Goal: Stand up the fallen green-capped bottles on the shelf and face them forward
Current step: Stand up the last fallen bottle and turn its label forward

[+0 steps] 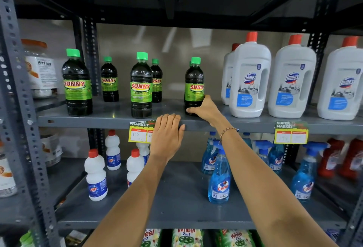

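Head view: every green-capped Sunny bottle in sight stands upright on the middle shelf (110,118), so the standing-up looks done and the facing step is in hand. The right hand (204,109) has its grip closed round the base of the rightmost Sunny bottle (194,85), whose label is turned partly to the right and cut off at the edge. The left hand (167,135) rests flat and open on the shelf lip, holding nothing. The next move likely calls for twisting that bottle until its label faces forward, without knocking the Domex bottle (249,77) nearby.
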